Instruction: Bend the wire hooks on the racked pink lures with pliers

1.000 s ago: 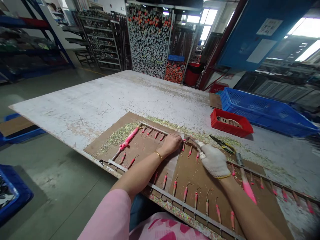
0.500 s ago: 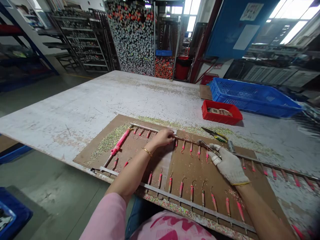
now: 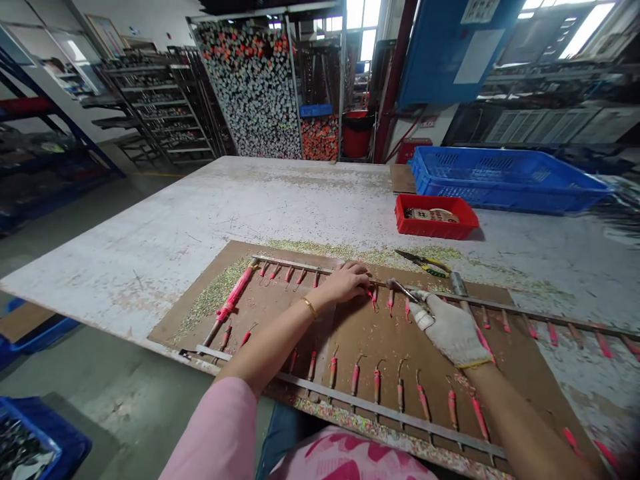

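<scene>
A long metal rack [image 3: 350, 399] with rows of small pink-coated hooked pieces [image 3: 355, 377] lies on a brown board [image 3: 370, 333]. My bare left hand [image 3: 349, 281] rests with curled fingers on the far bar of the rack, pressing it down. My right hand [image 3: 450, 328], in a white glove, grips pliers [image 3: 403, 289] whose tip points at a pink piece on the far bar, just right of my left hand. A metal hammer-like tool [image 3: 463, 297] lies partly under my right hand.
Yellow-handled cutters [image 3: 425, 263] lie beyond the rack among green-yellow shavings [image 3: 215, 293]. A red tray [image 3: 434, 217] and a blue crate [image 3: 505, 179] stand at the back right of the white table [image 3: 210, 207]. Blue bins sit on the floor at left.
The view shifted. My left hand slid slightly right along the far bar. My right hand with the pliers moved out to the right, then came back a little toward the left hand.
</scene>
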Tool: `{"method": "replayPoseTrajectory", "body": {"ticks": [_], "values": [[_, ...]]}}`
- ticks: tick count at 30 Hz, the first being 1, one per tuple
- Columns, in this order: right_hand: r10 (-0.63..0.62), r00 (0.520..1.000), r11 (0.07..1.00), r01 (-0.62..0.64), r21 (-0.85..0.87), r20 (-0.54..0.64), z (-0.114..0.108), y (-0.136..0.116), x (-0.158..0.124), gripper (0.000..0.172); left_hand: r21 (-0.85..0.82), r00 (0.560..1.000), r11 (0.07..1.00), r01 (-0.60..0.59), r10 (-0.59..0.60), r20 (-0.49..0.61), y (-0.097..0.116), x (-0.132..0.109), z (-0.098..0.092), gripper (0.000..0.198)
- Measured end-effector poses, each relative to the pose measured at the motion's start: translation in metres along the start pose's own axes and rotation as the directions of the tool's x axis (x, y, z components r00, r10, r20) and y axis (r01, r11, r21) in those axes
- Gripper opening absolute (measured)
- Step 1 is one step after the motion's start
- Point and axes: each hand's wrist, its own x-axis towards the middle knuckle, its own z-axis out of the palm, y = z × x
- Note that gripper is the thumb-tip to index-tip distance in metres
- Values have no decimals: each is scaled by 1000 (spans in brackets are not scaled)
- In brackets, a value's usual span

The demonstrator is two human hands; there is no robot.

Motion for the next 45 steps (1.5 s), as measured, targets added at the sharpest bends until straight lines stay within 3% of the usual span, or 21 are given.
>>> {"method": "replayPoseTrajectory", "body": {"ticks": [4,9,15,18,22,24,28,33,35,38,39,43,45], "values": [[53,996,993,-45,109,-65,0,-3,-2,45,-79,987,990,115,-123,-105,8,2,14,14],[80,954,975,-15,223,-288,0,-10,-6,46,-71,937,959,274,-283,-205,22,4,29,19],[-121,914,992,130,-2,-388,9,-15,-4,42,-67,925,955,289,-296,-236,28,6,31,24],[-250,867,967,204,-152,-431,2,-16,0,40,-78,924,955,286,-297,-241,28,7,32,26],[-267,813,963,206,-173,-517,-11,-21,8,42,-66,928,959,275,-283,-242,28,7,34,27],[-279,818,959,211,-189,-504,-9,-25,11,42,-56,927,961,271,-276,-252,27,7,37,27],[-372,857,924,305,-231,-357,3,-28,12,39,-25,926,965,263,-259,-274,26,7,44,25],[-250,804,968,217,-125,-540,1,-23,7,41,6,926,969,246,-234,-295,25,6,50,27],[-269,824,963,224,-150,-498,0,-23,6,40,11,923,968,251,-236,-304,25,6,51,26],[-351,880,930,289,-227,-320,1,-24,7,40,16,918,964,265,-248,-308,24,6,52,27],[-352,882,930,292,-222,-313,1,-24,8,40,18,919,963,268,-250,-305,24,7,52,27],[-218,844,976,189,-109,-490,3,-22,7,44,26,926,963,268,-250,-282,25,7,50,27],[-226,879,973,188,-132,-419,5,-24,8,44,26,926,961,277,-260,-274,27,7,47,28]]}}
